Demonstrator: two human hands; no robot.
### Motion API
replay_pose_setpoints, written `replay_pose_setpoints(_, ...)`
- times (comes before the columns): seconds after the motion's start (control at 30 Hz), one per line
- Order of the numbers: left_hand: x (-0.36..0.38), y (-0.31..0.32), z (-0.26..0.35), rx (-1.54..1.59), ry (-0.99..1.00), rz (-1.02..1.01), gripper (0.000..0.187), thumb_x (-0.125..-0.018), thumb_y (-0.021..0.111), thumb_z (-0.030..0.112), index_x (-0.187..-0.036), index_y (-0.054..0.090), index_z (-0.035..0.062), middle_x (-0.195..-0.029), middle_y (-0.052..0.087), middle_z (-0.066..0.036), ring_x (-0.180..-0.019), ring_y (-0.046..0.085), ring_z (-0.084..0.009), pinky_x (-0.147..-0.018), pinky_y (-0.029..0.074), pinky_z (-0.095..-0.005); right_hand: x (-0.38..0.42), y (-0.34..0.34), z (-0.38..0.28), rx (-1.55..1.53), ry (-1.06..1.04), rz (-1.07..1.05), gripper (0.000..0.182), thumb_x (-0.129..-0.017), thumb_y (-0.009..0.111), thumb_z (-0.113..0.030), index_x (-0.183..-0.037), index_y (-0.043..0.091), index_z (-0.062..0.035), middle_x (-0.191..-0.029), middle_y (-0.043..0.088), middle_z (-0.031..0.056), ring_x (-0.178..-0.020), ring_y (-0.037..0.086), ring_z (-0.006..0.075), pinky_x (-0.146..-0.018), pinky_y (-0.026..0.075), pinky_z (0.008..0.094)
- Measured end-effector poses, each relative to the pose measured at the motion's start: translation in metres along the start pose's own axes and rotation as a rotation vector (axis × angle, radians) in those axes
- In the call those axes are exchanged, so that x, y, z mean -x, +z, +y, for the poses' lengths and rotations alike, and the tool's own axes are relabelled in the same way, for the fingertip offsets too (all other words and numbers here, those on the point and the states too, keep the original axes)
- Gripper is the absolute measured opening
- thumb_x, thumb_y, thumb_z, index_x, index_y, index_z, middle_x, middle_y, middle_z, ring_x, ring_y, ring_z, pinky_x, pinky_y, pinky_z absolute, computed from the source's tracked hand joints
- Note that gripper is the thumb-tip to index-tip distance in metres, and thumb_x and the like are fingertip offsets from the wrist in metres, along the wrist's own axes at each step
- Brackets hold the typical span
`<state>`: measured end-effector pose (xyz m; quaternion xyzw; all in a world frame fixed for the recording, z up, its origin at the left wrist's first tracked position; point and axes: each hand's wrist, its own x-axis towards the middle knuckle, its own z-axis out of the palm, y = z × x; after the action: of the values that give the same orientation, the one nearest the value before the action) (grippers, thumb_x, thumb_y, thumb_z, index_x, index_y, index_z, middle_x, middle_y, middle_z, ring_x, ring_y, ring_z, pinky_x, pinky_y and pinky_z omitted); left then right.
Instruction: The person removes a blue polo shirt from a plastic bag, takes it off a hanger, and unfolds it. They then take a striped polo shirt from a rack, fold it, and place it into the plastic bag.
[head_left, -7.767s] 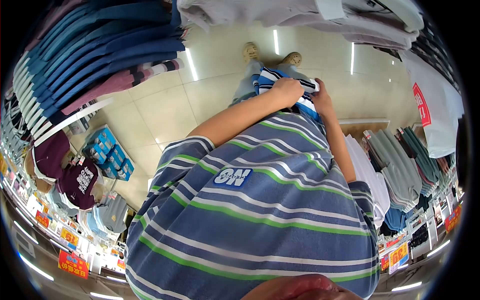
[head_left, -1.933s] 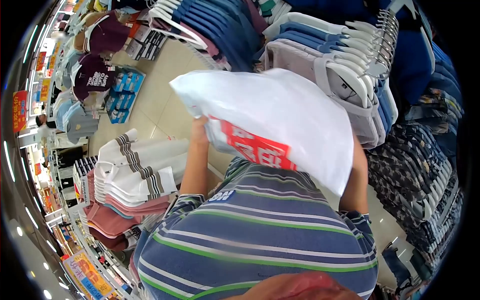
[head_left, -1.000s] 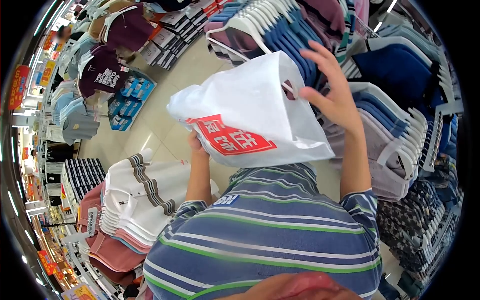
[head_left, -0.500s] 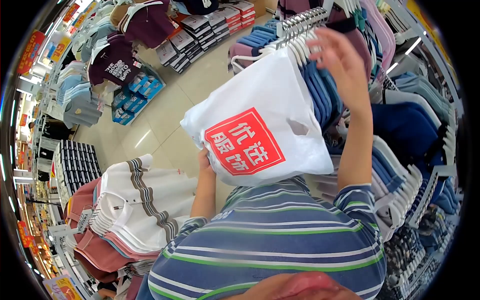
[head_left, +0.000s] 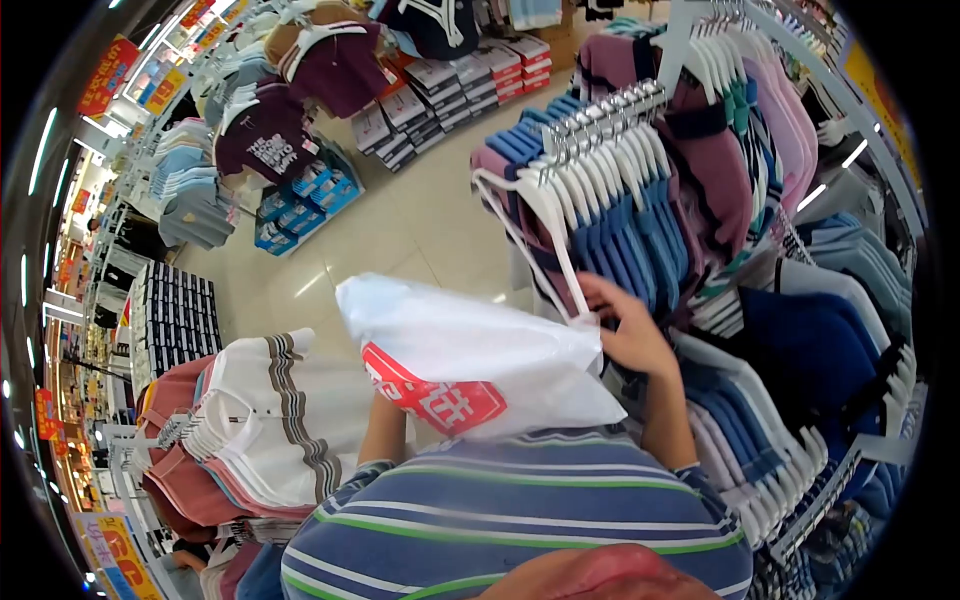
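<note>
A white plastic bag (head_left: 500, 350) with a red printed panel lies tilted in front of my chest. Behind it my left hand is hidden; only the left forearm (head_left: 384, 432) shows below the bag's left part. My right hand (head_left: 632, 325) is at the bag's upper right corner, its fingers bent round the lower end of a white clothes hanger (head_left: 562, 255). That hanger is the front one on a rail of blue garments (head_left: 630, 235), and its arm slants down to my fingers.
Mauve garments (head_left: 705, 150) hang behind the blue ones. White polo shirts (head_left: 290, 420) with a striped band hang at lower left. Shoe boxes (head_left: 440, 95) and a low blue stand (head_left: 305, 210) are on the tiled floor (head_left: 400, 220). More racks crowd the right.
My right hand has come down from the hangers' hooks to the front hanger's lower end. The bag has dropped and tipped flatter, covering my left hand, which gripped its lower left edge before.
</note>
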<state>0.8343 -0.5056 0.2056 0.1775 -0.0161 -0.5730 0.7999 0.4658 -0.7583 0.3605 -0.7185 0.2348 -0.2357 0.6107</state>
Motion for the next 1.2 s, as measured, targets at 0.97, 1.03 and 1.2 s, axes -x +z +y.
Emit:
replay_pose_setpoints(0.97, -0.058, -0.037, 0.048, -0.032, -0.617, -0.042, 0.052, -0.081, 0.065, 0.015, -0.13, 0.056, 0.0005, -0.128, 0.062, -0.02, -0.116, 0.061, -0.0365, -0.101, 0.049, -0.0545, 0.101, 0.147, 0.034, -0.257, 0.051, 0.905, 0.015, -0.092, 0.072, -0.013, -0.085, 0.066, -0.0005, -0.083, 0.067, -0.001, -0.072, 0.057, 0.0034, -0.065, 0.044, 0.0197)
replay_pose_setpoints(1.03, -0.063, -0.033, 0.046, -0.025, -0.655, -0.059, 0.052, -0.081, 0.065, 0.015, -0.13, 0.056, 0.0004, -0.129, 0.062, -0.02, -0.117, 0.061, -0.0362, -0.102, 0.049, -0.0546, 0.108, 0.158, 0.034, -0.258, 0.006, 0.906, 0.012, -0.092, 0.07, -0.01, -0.095, 0.064, 0.0, -0.086, 0.069, 0.0015, -0.076, 0.06, 0.0058, -0.07, 0.045, 0.0205)
replay_pose_setpoints(1.2, -0.067, -0.032, 0.049, 0.037, -0.676, -0.151, 0.047, -0.085, 0.061, 0.018, -0.129, 0.056, -0.0007, -0.131, 0.061, -0.02, -0.119, 0.06, -0.0355, -0.104, 0.047, -0.0549, 0.108, 0.183, 0.008, -0.385, -0.061, 0.808, 0.024, -0.092, 0.067, -0.007, -0.114, 0.059, 0.0005, -0.091, 0.07, 0.0048, -0.081, 0.065, 0.0102, -0.075, 0.048, 0.0224)
